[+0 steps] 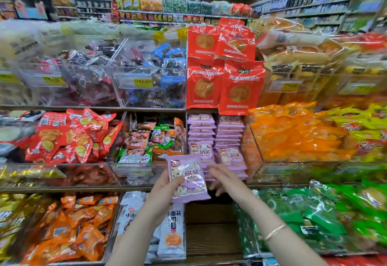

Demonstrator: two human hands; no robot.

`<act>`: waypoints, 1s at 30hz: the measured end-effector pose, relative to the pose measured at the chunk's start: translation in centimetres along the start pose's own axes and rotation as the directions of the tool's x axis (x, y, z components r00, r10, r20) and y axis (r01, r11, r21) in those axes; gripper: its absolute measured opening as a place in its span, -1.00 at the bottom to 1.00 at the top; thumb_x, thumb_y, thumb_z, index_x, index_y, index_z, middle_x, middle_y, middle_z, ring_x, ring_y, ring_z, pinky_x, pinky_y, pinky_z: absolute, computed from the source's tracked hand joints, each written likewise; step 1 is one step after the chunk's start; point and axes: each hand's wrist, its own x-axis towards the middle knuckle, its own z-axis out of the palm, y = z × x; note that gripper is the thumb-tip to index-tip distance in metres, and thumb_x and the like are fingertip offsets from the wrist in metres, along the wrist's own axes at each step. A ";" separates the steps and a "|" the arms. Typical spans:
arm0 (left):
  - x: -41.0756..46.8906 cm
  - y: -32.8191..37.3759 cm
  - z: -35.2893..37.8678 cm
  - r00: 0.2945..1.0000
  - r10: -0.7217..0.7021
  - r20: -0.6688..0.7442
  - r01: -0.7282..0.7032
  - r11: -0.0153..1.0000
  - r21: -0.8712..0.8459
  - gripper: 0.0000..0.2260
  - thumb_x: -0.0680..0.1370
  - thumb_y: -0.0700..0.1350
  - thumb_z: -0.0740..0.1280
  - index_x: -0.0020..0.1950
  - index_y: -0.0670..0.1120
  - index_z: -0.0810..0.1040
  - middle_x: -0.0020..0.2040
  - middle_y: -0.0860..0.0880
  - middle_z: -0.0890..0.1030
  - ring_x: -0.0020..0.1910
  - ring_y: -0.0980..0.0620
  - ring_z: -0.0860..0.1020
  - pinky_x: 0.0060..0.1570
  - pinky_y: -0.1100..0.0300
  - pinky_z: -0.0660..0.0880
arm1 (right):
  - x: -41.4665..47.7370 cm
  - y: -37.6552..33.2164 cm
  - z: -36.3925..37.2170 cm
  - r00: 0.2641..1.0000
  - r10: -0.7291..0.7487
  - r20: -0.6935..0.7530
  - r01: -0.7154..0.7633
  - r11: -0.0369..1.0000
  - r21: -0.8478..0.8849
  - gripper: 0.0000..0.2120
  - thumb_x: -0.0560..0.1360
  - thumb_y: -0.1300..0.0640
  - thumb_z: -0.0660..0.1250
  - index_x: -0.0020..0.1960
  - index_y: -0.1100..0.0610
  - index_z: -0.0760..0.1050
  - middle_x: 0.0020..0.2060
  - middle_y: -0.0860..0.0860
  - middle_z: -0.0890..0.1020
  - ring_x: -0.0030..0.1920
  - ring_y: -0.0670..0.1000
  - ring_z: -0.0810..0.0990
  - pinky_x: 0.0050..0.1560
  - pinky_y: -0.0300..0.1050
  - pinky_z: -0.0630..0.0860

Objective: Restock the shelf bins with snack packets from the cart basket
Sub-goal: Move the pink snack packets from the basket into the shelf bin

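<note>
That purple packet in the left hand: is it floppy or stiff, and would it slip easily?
Probably light: the left hand holds the purple packet up by one side alone. Likely fairly firm, since it stands flat without drooping. Its glossy wrapper shows glare, so it may be slippery.

Lilac plastic snack packet [188, 180] with speckled white panel; glossy red bread bags [240, 85] printed with golden rounds.
</note>
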 end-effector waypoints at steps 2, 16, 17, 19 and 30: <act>0.7 0.4 1.8 0.997 0.018 0.079 -0.021 0.999 0.043 -0.73 0.59 -0.04 0.29 0.29 0.08 0.45 0.07 0.17 0.66 0.07 0.19 0.60 0.07 0.12 0.52 | -1.7 0.4 0.5 0.997 -0.009 0.081 0.003 0.997 0.083 -0.69 0.40 -0.18 0.36 0.10 -0.13 0.53 -0.06 -0.14 0.67 -0.19 -0.12 0.64 -0.25 -0.23 0.55; 4.3 1.9 5.9 0.971 0.146 0.189 -0.233 0.746 0.623 -0.40 0.55 0.00 0.33 0.52 -0.12 0.19 0.42 -0.08 0.38 0.36 0.02 0.40 0.31 0.14 0.37 | 3.4 1.6 -2.9 0.883 0.358 -0.304 0.136 0.425 0.895 -0.68 0.56 0.15 0.29 0.30 0.17 0.43 0.06 0.07 0.54 -0.20 -0.07 0.47 -0.17 -0.29 0.48; 4.5 1.7 6.1 0.962 0.191 0.195 -0.273 0.696 0.665 -0.39 0.55 0.00 0.33 0.53 -0.12 0.17 0.45 -0.08 0.35 0.40 0.02 0.35 0.36 0.14 0.33 | 3.5 1.9 -2.8 0.878 0.342 -0.335 0.190 0.394 0.899 -0.69 0.57 0.16 0.27 0.30 0.17 0.41 0.14 0.08 0.51 -0.08 -0.05 0.51 0.05 -0.23 0.47; 5.1 1.2 6.5 0.935 0.274 0.226 -0.347 0.572 0.743 -0.37 0.55 -0.01 0.32 0.54 -0.12 0.13 0.50 -0.06 0.27 0.46 0.01 0.25 0.43 0.14 0.21 | 2.8 2.8 -2.5 0.858 0.333 -0.392 0.231 0.432 0.872 -0.71 0.60 0.20 0.21 0.31 0.20 0.37 0.23 0.13 0.45 0.14 0.04 0.51 0.33 -0.12 0.33; 10.8 -1.0 9.0 0.908 0.327 0.262 -0.160 -0.308 0.938 -0.38 0.61 -0.25 0.15 0.54 -0.25 -0.16 0.54 -0.30 0.00 0.52 -0.26 0.00 0.50 -0.09 -0.05 | 4.2 3.3 -4.1 0.899 -0.419 -0.128 0.013 0.319 -0.948 -0.05 0.37 0.13 0.47 0.54 0.06 -0.07 0.50 0.05 0.09 0.51 0.09 0.06 0.50 -0.03 0.11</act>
